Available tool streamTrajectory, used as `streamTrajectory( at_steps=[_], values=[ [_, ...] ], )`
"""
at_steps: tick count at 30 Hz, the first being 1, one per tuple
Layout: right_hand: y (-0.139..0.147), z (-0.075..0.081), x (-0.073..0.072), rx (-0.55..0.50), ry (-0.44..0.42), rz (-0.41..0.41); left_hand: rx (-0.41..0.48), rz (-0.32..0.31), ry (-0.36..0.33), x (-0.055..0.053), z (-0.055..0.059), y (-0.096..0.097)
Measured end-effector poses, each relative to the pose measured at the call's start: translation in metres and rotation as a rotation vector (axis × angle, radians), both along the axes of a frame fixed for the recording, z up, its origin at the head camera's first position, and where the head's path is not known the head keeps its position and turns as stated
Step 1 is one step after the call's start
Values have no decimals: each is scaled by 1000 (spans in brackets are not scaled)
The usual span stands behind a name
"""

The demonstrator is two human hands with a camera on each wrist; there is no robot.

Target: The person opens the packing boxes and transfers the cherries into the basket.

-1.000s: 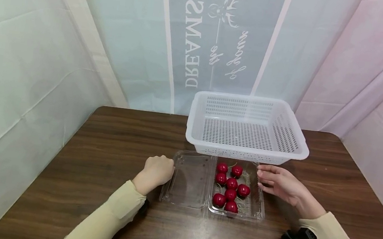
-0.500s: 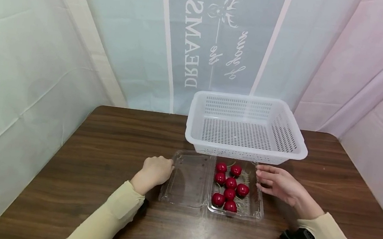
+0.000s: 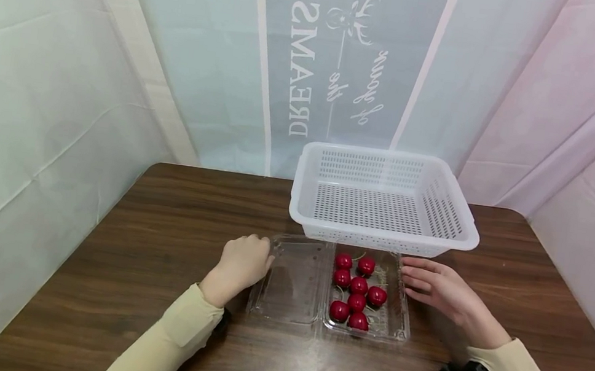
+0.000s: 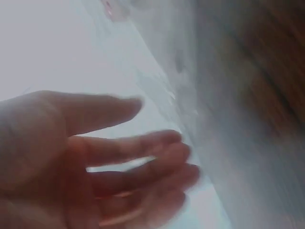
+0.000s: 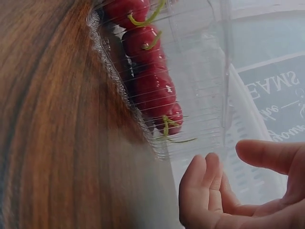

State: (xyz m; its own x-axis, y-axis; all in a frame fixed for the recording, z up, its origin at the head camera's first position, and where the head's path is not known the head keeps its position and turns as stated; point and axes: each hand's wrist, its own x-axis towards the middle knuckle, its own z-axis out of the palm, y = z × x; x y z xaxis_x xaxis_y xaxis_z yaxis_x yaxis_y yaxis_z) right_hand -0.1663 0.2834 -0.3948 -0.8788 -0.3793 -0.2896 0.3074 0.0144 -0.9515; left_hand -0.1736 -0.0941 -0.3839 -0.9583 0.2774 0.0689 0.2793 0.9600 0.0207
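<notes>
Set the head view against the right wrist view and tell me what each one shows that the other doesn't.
Only the head view: the left hand, both sleeves and the deer print.

Only the right wrist view: a close, side-on look at the clear container's ribbed wall, with cherries seen through it.

Both: the right hand, red cherries, the clear container, the wooden table, the lettered cloth and at least part of the white basket.
</notes>
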Motion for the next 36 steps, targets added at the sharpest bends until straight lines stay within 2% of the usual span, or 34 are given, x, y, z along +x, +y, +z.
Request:
streamTrajectory(
  at_steps=[2,4,8,13,18,24,29,36],
  values=[
    [2,2,2,59,34,-7,49,-70,79,2,4,7],
    [4,4,4,130,57,-21,101,-145,126,3,6,16],
    [4,6,6,228,72,-47,153,-259,149,5,9,32],
    [3,8,8,262,109,-72,158,-340,202,6,13,46],
    [1,11,9,306,165,-82,160,-376,196,8,20,57],
    [-3,16,11,359,230,-87,157,-411,158,12,28,71],
    [-9,23,16,438,312,-84,103,-418,112,16,28,76],
    [-23,36,22,565,429,-31,79,-423,113,17,25,79]
  ],
)
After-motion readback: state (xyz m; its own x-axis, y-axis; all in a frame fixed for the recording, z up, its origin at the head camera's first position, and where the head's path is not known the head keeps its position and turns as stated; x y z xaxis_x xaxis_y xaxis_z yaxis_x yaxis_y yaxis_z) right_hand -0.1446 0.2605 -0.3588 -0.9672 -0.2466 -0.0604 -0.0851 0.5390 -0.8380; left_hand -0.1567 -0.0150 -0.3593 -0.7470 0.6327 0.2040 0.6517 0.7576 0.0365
